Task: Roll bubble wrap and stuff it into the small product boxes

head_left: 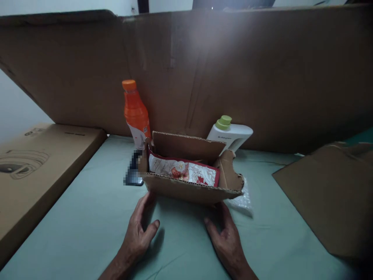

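Note:
An open cardboard box (186,191) stands at the middle of the surface, its flaps raised. Inside it lies a red and white printed packet (186,171). My left hand (140,229) is at the box's lower front left corner, thumb spread away from the fingers. At the lower front right, my right hand (225,235) is held in a similar way, thumb apart. The fingertips of both hands reach the box's bottom edge and are partly hidden there; I cannot tell how firmly they touch it.
Behind the box stand an orange bottle (135,111) and a white bottle with a green cap (230,134). A dark, partly pixelated flat object (135,171) lies left, bubble wrap (243,202) right. Large cardboard pieces (326,198) flank the green cloth (180,249); a cardboard panel (247,77) rises behind.

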Demonstrator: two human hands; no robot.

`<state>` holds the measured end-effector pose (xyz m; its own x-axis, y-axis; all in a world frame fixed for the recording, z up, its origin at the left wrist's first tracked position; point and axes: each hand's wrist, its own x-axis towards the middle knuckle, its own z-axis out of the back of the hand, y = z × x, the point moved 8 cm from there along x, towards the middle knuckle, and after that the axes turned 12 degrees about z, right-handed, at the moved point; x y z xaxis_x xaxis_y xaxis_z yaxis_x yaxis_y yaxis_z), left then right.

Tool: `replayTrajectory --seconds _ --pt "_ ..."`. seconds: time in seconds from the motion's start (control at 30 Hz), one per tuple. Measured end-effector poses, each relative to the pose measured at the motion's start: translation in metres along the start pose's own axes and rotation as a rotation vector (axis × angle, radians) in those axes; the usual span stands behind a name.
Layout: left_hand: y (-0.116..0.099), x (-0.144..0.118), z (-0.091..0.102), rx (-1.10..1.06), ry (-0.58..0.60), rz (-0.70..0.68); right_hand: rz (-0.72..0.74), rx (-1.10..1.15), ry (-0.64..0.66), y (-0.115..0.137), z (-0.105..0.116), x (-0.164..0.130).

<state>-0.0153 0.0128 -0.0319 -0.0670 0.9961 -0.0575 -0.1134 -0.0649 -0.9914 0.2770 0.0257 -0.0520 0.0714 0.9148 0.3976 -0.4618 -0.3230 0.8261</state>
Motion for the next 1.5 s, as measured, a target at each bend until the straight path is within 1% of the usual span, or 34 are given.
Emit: replayTrajectory --seconds 0.13,0.2,0.23,0.27,0.3,0.4,0.43,0.47,0.5,0.57,0.63,0.67,0.7,0.77,0.87,0.97,1.03,1.1,1.17,1.2,1.27,1.33,1.37,1.43,1.5 --pt "-0.008 -0.001 -0.009 0.197 0.086 -0.117 0.020 0.159 0.076 0.008 -0.011 0.008" --pt "-0.011 -0.002 -0.016 0.265 0.138 -0.148 0.029 0.189 0.092 0.015 -0.014 0.015" --pt "-0.011 -0.002 -0.016 0.274 0.143 -0.153 0.032 0.191 0.091 0.018 -0.015 0.019" --pt "-0.012 -0.002 -0.014 0.265 0.117 -0.148 0.036 0.188 0.086 0.022 -0.015 0.023" --pt "-0.012 0.000 -0.008 0.242 0.062 -0.130 0.042 0.182 0.081 0.026 -0.015 0.026" --pt "-0.008 0.009 0.020 0.129 -0.177 -0.053 0.078 0.134 0.087 0.037 -0.014 0.034" --pt "-0.007 0.012 0.026 0.099 -0.216 -0.043 0.093 0.104 0.091 0.039 -0.014 0.036" --pt "-0.006 0.016 0.029 0.083 -0.217 -0.043 0.107 0.069 0.090 0.041 -0.013 0.038" --pt "-0.006 0.020 0.029 0.078 -0.189 -0.050 0.120 0.036 0.087 0.042 -0.012 0.041" --pt "-0.005 0.026 0.024 0.093 -0.096 -0.063 0.142 -0.019 0.081 0.042 -0.011 0.049" --pt "-0.003 0.028 0.017 0.122 -0.011 -0.076 0.163 -0.064 0.077 0.042 -0.010 0.059" --pt "-0.003 0.028 0.015 0.134 0.012 -0.085 0.175 -0.092 0.073 0.043 -0.007 0.064" --pt "-0.004 0.027 0.013 0.147 0.019 -0.093 0.188 -0.126 0.064 0.044 -0.003 0.068" --pt "-0.003 0.026 0.013 0.160 -0.007 -0.096 0.217 -0.207 0.038 0.050 0.012 0.073" --pt "0.001 0.027 0.016 0.118 -0.058 -0.061 0.262 -0.348 0.013 0.059 0.045 0.072" --pt "0.003 0.029 0.016 0.096 -0.071 -0.056 0.273 -0.488 0.023 0.060 0.075 0.073" --pt "0.001 0.029 0.017 0.120 -0.095 -0.083 0.263 -0.561 0.043 0.056 0.085 0.079" --pt "-0.001 0.029 0.019 0.133 -0.117 -0.111 0.257 -0.610 0.061 0.052 0.087 0.086" --pt "-0.006 0.030 0.021 0.132 -0.135 -0.133 0.268 -0.642 0.064 0.057 0.089 0.088" --pt "-0.009 0.030 0.024 0.133 -0.151 -0.145 0.283 -0.651 0.061 0.064 0.090 0.085" --pt "-0.020 0.027 0.029 0.133 -0.199 -0.172 0.333 -0.660 0.060 0.086 0.095 0.072" --pt "-0.037 0.018 0.031 0.139 -0.240 -0.207 0.397 -0.656 0.081 0.115 0.098 0.050" --pt "-0.047 0.010 0.028 0.144 -0.240 -0.230 0.427 -0.651 0.097 0.132 0.097 0.039" --pt "-0.071 -0.015 0.014 0.163 -0.186 -0.286 0.481 -0.638 0.131 0.165 0.093 0.017" --pt "-0.092 -0.049 -0.013 0.185 -0.066 -0.335 0.556 -0.631 0.169 0.199 0.080 0.002"
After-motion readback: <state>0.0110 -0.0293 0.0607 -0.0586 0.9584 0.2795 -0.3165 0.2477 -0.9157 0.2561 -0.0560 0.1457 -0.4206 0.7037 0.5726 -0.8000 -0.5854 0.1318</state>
